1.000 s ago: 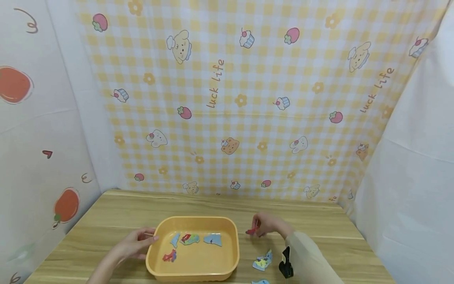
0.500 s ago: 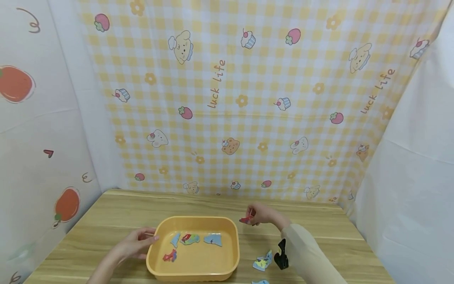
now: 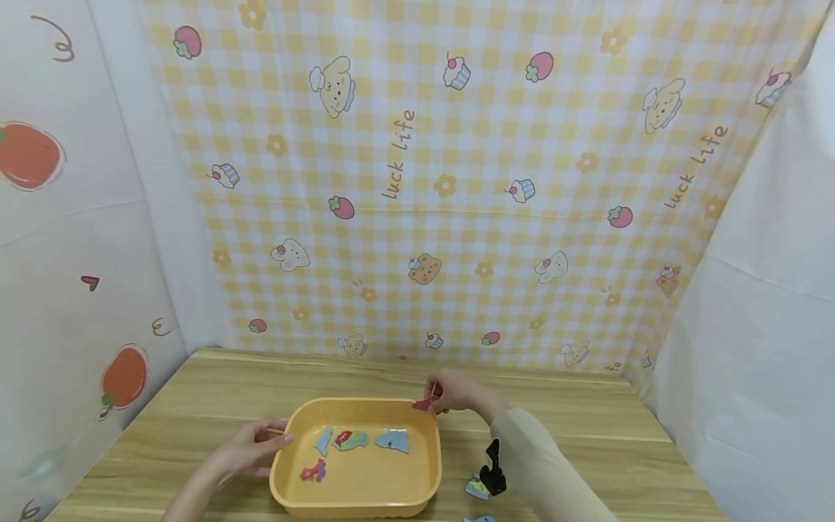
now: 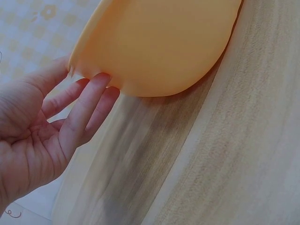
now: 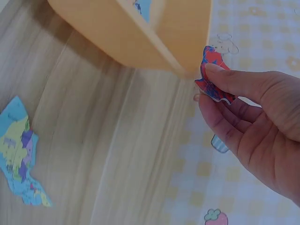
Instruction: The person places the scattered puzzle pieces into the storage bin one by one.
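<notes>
Patterned cloth [image 3: 72, 217], pale with red fruit motifs: hung left of the tub. Table [image 3: 196, 384], wood grain: beneath the tub.

Left hand [image 3: 251, 446]: at the tub's left side, thumb at the rim, fingers against the outer wall, gripping that edge.

Tub [image 3: 355, 493], yellow, rounded corners: upright on the table.

Inside the tub, four flat puzzle pieces: red piece with blue [image 3: 313, 470], left and nearest the front; narrow light-blue piece [image 3: 322, 441], behind it; red-and-green piece [image 3: 349, 439], just beside the last; wider blue piece [image 3: 393, 441], rightmost within.

Held piece [image 5: 213, 57], red and blue: at the tub's far right corner; contact with the rim cannot be told.

Right hand [image 3: 453, 391]: same corner, pinching the held piece between thumb and fingers.

Map piece [image 3: 478, 487], blue and yellow, partly hidden: on the table, right of the tub. Blue fragment [image 3: 479, 518]: right of the tub's front, cut by the frame. Black device [image 3: 493, 475], by a beige sleeve [image 3: 548, 464]: farther right of the tub.
</notes>
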Tool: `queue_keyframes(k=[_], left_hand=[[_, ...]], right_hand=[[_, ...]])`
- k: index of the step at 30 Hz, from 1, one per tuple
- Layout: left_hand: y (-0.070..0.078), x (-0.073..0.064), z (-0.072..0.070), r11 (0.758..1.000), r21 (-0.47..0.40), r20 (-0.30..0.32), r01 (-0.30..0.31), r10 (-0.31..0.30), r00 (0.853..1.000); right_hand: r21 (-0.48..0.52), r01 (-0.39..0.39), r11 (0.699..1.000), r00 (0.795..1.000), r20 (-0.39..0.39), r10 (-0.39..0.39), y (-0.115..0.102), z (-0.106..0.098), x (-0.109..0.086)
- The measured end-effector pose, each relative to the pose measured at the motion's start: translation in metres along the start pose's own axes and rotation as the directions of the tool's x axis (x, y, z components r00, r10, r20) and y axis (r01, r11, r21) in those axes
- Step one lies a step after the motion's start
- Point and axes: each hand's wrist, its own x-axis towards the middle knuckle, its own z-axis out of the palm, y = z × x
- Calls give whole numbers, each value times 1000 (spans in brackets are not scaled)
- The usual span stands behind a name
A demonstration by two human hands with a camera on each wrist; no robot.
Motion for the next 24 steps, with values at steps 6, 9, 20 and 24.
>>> queue_keyframes(k=[6,9,20,24], left_hand=[[0,0,0,1000,-2,-11,8,-8,1000],[1,1,1,1000,-3,-11,7,-7,1000],[2,-1,0,1000,9,-13,4,-3,1000],[2,0,0,1000,16,-10,-10,10,1000]], right_hand=[[0,11,1000,1000,21,-11,-13,14,11],[-29,21,999,999,33,-20,-22,21,16],[-84,-9,996,997,80,16,-52,53,30],[-69,-51,996,991,116,59,-63,60,34]])
